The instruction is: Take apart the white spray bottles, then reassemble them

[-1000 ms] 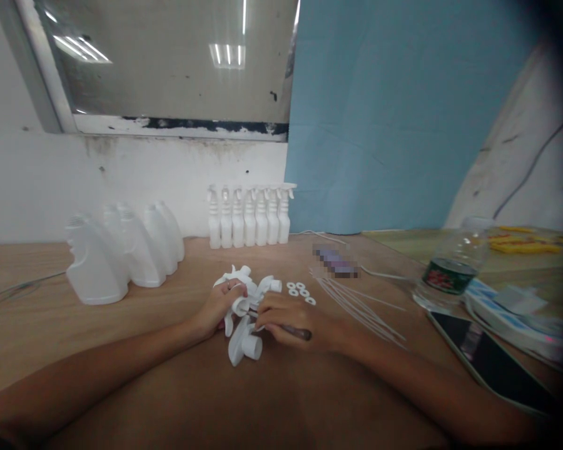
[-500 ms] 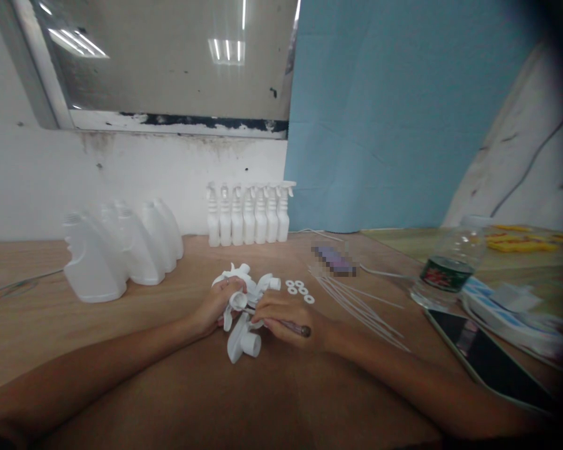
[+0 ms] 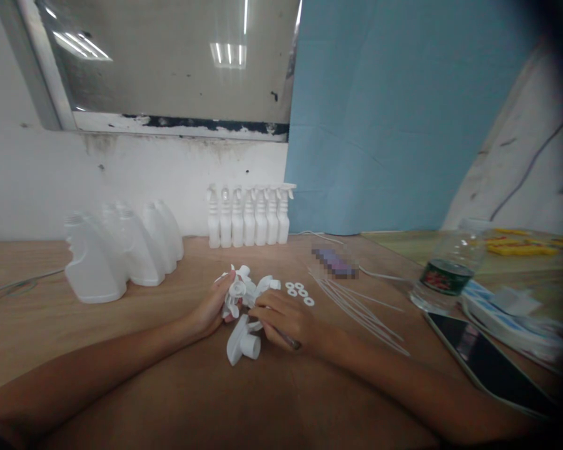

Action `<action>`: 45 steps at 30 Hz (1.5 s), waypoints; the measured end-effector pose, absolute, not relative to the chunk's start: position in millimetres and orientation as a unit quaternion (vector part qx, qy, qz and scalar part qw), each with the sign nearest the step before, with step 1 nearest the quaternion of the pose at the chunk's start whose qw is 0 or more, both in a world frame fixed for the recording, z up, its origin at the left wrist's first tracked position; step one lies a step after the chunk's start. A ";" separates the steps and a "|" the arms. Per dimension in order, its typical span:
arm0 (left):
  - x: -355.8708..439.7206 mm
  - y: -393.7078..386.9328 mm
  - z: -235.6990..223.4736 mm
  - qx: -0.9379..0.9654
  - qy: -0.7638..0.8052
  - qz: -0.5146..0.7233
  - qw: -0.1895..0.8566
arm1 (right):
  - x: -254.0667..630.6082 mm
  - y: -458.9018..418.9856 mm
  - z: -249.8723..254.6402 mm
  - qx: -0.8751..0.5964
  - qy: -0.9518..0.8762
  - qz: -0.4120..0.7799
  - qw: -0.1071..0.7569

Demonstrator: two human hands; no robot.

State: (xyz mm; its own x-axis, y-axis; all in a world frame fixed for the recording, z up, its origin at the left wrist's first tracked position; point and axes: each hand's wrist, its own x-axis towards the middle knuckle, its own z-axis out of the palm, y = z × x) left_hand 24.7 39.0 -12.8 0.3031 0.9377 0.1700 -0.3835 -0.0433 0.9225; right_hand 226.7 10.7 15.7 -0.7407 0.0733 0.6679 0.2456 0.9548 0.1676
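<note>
My left hand (image 3: 216,309) is closed around a white spray trigger head (image 3: 237,290), its round collar facing up toward me. My right hand (image 3: 286,315) grips a slim stick-like tool (image 3: 288,339); its rounded brownish end sticks out below the palm, while its tip is hidden by the fingers. These fingers are close to the right of the held head. A loose trigger head (image 3: 244,340) lies on the table just below both hands. More white trigger heads (image 3: 268,284) lie behind them, partly covered.
Several white washers (image 3: 300,292) and thin white tubes (image 3: 356,309) lie to the right. Capped spray bottles (image 3: 248,219) line the wall; larger white bottles (image 3: 96,262) stand left. A water bottle (image 3: 445,269), phone (image 3: 488,362) and power strip (image 3: 502,319) occupy the right side.
The collar of the held trigger head has tipped upward and risen slightly in my left hand. My right hand has drawn the tool back from it, and the tool's end now sits lower.
</note>
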 end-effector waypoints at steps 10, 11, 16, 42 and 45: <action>22.0 40.9 -16.4 0.491 0.243 0.485 0.682 | 228.8 12.0 16.6 -0.057 -0.916 -0.188 0.351; 22.1 40.5 -16.3 0.491 0.240 0.481 0.686 | 228.5 11.1 18.4 -0.049 -0.914 -0.191 0.354; 23.1 40.4 -16.1 0.497 0.235 0.469 0.691 | 227.5 9.0 22.5 -0.028 -0.907 -0.204 0.368; -22.4 45.0 58.6 0.836 0.441 0.216 0.245 | 298.3 42.3 58.3 -0.074 -0.868 -0.330 0.365; -30.2 44.0 58.8 0.854 0.453 0.156 0.203 | 308.1 51.1 49.2 -0.081 -0.888 -0.258 0.373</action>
